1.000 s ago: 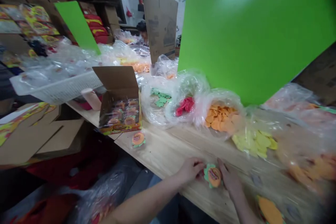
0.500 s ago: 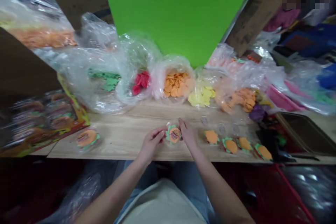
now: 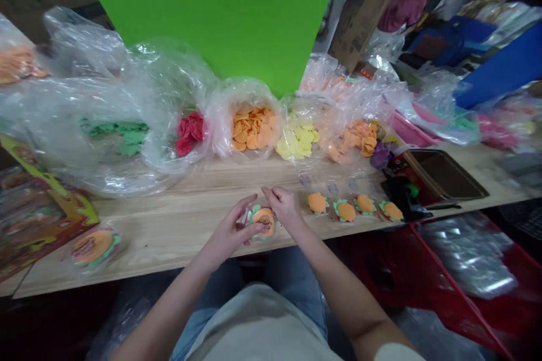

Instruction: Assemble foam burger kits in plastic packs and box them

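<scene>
A toy burger in clear packaging (image 3: 263, 219), with an orange bun, a green frill and a small printed burger picture, is between my hands just above the front of the table. My left hand (image 3: 231, 231) grips it from the left, thumb across its face and fingers at its far side. At its upper right, my right hand (image 3: 283, 204) is closed in a pinch; what is between those fingertips is too small to make out. Several more toy burgers (image 3: 346, 211) lie in a row to the right. Another packed toy burger (image 3: 95, 247) rests at the left.
Along the back sit clear bags with green pieces (image 3: 133, 138), red pieces (image 3: 190, 132), orange discs (image 3: 254, 127) and yellow pieces (image 3: 298, 141). A printed display box (image 3: 63, 208) stands left, a brown tray (image 3: 449, 175) right. A green panel (image 3: 212, 11) rises behind. Another person (image 3: 404, 8) is farther back.
My view has swung to the right. My left thumb has come over the toy burger's face, and my right fingers have gone from lying along its side to a pinch at its upper edge.
</scene>
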Demonstrator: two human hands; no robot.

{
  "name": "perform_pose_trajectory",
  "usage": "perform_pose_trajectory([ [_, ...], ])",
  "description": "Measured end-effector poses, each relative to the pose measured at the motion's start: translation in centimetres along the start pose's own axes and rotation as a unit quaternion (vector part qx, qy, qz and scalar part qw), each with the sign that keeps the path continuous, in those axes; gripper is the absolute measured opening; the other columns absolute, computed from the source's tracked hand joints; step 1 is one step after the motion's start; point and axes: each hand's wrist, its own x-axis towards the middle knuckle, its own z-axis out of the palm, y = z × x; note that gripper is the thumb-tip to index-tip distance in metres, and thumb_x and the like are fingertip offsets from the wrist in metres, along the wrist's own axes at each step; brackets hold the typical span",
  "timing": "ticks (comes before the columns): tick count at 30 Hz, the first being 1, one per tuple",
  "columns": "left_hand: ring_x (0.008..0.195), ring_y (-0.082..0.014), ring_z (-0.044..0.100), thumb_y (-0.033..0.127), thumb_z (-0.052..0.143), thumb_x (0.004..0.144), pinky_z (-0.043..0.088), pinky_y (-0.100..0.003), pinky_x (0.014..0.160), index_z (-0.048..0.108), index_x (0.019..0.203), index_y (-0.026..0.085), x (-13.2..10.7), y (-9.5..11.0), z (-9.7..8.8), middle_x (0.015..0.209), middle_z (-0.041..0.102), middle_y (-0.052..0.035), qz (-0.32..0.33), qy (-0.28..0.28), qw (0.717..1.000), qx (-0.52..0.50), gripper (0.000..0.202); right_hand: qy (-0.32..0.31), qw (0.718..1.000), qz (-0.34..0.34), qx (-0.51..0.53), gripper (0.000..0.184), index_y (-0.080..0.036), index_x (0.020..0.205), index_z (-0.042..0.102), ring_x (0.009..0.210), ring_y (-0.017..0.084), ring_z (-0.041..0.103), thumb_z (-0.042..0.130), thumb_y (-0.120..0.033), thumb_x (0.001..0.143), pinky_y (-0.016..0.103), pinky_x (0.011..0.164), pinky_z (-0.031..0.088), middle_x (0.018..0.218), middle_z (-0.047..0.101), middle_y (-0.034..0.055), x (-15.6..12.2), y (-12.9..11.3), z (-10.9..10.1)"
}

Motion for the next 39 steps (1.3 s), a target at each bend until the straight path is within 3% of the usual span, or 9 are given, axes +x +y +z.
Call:
perform_pose_trajectory([
  [4, 0.065, -0.0129, 0.053, 0.037, 0.066, 0.068, 0.044, -0.021, 0.045, 0.046, 0.123, 0.017, 0.8, 0.1, 1.0, 0.094, 0.059, -0.0045, 0.034, 0.023, 0.999, 0.033, 0.061, 0.036, 0.999, 0.008, 0.037, 0.047, -0.019, 0.049, 0.041, 0.046, 0.007, 0.034, 0.042, -0.051, 0.083, 0.021, 0.048, 0.026, 0.046, 0.036, -0.0060, -0.2, -0.3, -0.2],
  [8, 0.073, -0.0159, 0.055, 0.037, 0.066, 0.068, 0.046, -0.021, 0.047, 0.046, 0.121, 0.018, 1.2, -0.5, 2.4, 0.106, 0.058, -0.0069, 0.064, 0.102, 0.992, 0.041, 0.060, 0.166, 0.970, 0.116, 0.133, 0.044, -0.019, 0.058, 0.045, 0.051, 0.010, 0.041, 0.032, -0.048, 0.088, 0.021, 0.051, 0.033, 0.052, 0.044, -0.0036, -2.4, 0.5, 1.4],
  [12, 0.095, -0.0214, 0.056, 0.036, 0.065, 0.068, 0.049, -0.022, 0.059, 0.048, 0.117, 0.021, 1.0, -1.0, 4.0, 0.117, 0.055, -0.0077, 0.072, 0.162, 0.983, 0.051, 0.054, 0.202, 0.940, 0.175, 0.212, 0.039, -0.019, 0.063, 0.045, 0.052, 0.010, 0.040, 0.032, -0.046, 0.088, 0.022, 0.050, 0.034, 0.056, 0.044, -0.0037, -5.0, 1.3, 3.2],
  [17, 0.105, -0.0222, 0.053, 0.036, 0.064, 0.072, 0.048, -0.028, 0.078, 0.047, 0.120, 0.023, 0.1, -1.4, 4.3, 0.122, 0.054, -0.0059, 0.067, 0.138, 0.988, 0.012, 0.052, 0.171, 0.945, 0.139, 0.240, 0.037, -0.019, 0.060, 0.042, 0.054, 0.010, 0.038, 0.037, -0.044, 0.087, 0.022, 0.051, 0.034, 0.056, 0.040, -0.0041, -5.5, 1.7, 2.3],
  [20, 0.111, -0.0211, 0.049, 0.039, 0.056, 0.078, 0.042, -0.029, 0.088, 0.059, 0.111, 0.022, -0.1, -1.5, 3.4, 0.120, 0.056, -0.0055, 0.082, 0.118, 0.990, 0.011, 0.037, 0.167, 0.952, 0.125, 0.223, 0.037, -0.019, 0.059, 0.042, 0.054, 0.009, 0.037, 0.037, -0.043, 0.087, 0.022, 0.051, 0.032, 0.055, 0.038, -0.0045, -5.7, 2.1, 1.7],
  [25, 0.084, -0.0172, 0.057, 0.039, 0.063, 0.073, 0.044, -0.026, 0.068, 0.067, 0.099, 0.016, 0.3, -2.3, 2.9, 0.101, 0.064, -0.0093, 0.021, 0.167, 0.979, -0.114, 0.035, 0.159, 0.972, 0.090, 0.147, 0.035, -0.019, 0.059, 0.040, 0.054, 0.009, 0.035, 0.038, -0.037, 0.088, 0.022, 0.051, 0.030, 0.054, 0.037, -0.0047, -6.9, 2.3, 1.6],
  [32, 0.077, -0.0126, 0.054, 0.034, 0.065, 0.072, 0.042, -0.023, 0.069, 0.069, 0.084, 0.017, 0.5, -3.2, 3.4, 0.085, 0.062, -0.0027, 0.056, 0.211, 0.959, -0.181, 0.021, 0.127, 0.989, 0.047, 0.058, 0.036, -0.019, 0.058, 0.037, 0.053, 0.008, 0.036, 0.037, -0.035, 0.090, 0.021, 0.051, 0.027, 0.054, 0.037, -0.0048, -7.0, 1.7, 0.8],
  [36, 0.071, -0.0124, 0.052, 0.036, 0.063, 0.073, 0.041, -0.022, 0.064, 0.069, 0.077, 0.017, 0.3, -2.1, 2.5, 0.075, 0.060, -0.0014, 0.048, 0.153, 0.983, -0.089, 0.020, 0.100, 0.994, 0.038, 0.032, 0.038, -0.019, 0.057, 0.035, 0.052, 0.009, 0.036, 0.035, -0.037, 0.090, 0.022, 0.050, 0.027, 0.053, 0.036, -0.0047, -6.8, 1.9, -0.1],
  [39, 0.081, -0.0161, 0.055, 0.037, 0.061, 0.074, 0.043, -0.025, 0.072, 0.070, 0.082, 0.020, 0.6, -0.6, 1.8, 0.084, 0.063, -0.0036, 0.062, 0.077, 0.995, 0.013, 0.020, 0.073, 0.997, 0.032, 0.025, 0.038, -0.019, 0.058, 0.038, 0.052, 0.009, 0.037, 0.034, -0.038, 0.090, 0.022, 0.051, 0.028, 0.053, 0.038, -0.0042, -6.8, 1.8, -0.7],
])
